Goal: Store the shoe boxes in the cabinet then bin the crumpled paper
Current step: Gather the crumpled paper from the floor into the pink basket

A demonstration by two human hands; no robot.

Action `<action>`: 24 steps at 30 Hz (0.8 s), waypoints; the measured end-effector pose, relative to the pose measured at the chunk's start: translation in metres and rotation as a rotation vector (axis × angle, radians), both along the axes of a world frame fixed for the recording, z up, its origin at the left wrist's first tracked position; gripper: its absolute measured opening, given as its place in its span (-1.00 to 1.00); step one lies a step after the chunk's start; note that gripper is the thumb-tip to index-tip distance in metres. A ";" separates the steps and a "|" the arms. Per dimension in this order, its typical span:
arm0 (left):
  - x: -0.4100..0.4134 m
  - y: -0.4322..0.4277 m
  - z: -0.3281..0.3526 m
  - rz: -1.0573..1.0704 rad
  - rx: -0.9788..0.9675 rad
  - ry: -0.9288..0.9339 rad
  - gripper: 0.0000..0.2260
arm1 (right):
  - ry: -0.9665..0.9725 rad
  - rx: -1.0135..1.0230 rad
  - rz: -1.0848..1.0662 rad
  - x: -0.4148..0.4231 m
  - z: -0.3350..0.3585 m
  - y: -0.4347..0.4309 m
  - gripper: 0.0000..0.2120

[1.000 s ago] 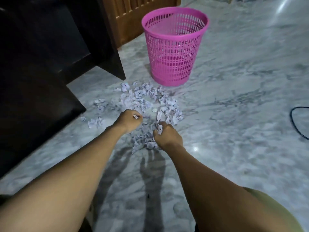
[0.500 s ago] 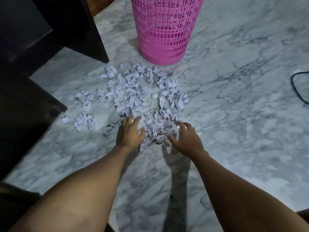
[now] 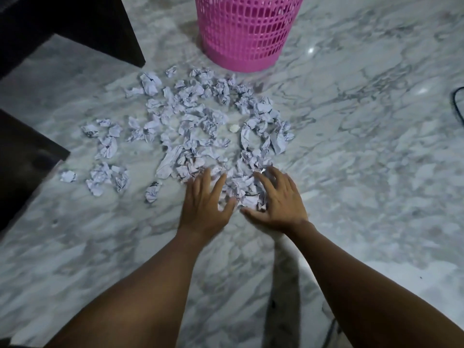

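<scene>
Several crumpled white paper balls point(image 3: 190, 126) lie scattered on the grey marble floor in front of a pink mesh plastic bin point(image 3: 244, 33). My left hand point(image 3: 204, 203) and my right hand point(image 3: 278, 199) lie side by side at the near edge of the pile, fingers spread and straight. A small heap of paper point(image 3: 244, 189) sits between the two hands, and both touch it. No shoe boxes are in view.
Dark wooden furniture point(image 3: 62, 23) fills the upper left, with another dark edge point(image 3: 22, 162) at the left. A black cable point(image 3: 455, 101) curls at the right edge. Stray paper balls point(image 3: 105, 177) lie to the left.
A second ago both hands were fists, with paper showing in them, above the pile. They then opened and came down to the pile's near edge. The view has tilted down and nearer.
</scene>
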State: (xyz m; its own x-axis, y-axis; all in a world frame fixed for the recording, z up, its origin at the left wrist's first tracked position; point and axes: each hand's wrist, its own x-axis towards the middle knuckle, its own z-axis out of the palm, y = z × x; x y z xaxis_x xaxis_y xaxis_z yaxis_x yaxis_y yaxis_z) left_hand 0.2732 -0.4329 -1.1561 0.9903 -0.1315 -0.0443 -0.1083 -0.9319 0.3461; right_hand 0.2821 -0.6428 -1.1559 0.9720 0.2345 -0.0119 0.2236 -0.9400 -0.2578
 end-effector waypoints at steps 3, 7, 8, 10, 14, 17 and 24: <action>-0.001 -0.001 0.003 -0.019 -0.009 -0.158 -0.52 | -0.192 0.065 -0.040 0.005 -0.002 -0.001 -0.11; -0.010 0.014 0.007 0.030 0.001 -0.265 -0.46 | -0.220 0.068 0.045 0.023 -0.004 -0.005 0.02; -0.011 0.019 0.007 0.048 0.014 -0.240 -0.40 | -0.198 0.076 0.113 0.029 -0.004 -0.006 0.05; -0.010 0.029 0.007 0.042 0.035 -0.123 -0.23 | -0.128 0.064 0.247 0.042 -0.005 -0.002 0.05; -0.005 0.035 0.003 -0.014 0.013 0.028 -0.09 | -0.093 0.048 0.414 0.058 -0.005 0.012 -0.15; -0.001 0.032 0.001 -0.019 0.060 0.023 -0.15 | -0.178 0.078 0.471 0.060 -0.010 0.019 -0.33; 0.001 0.028 -0.007 -0.059 0.107 -0.155 -0.50 | -0.250 0.183 0.524 0.060 -0.020 0.024 -0.58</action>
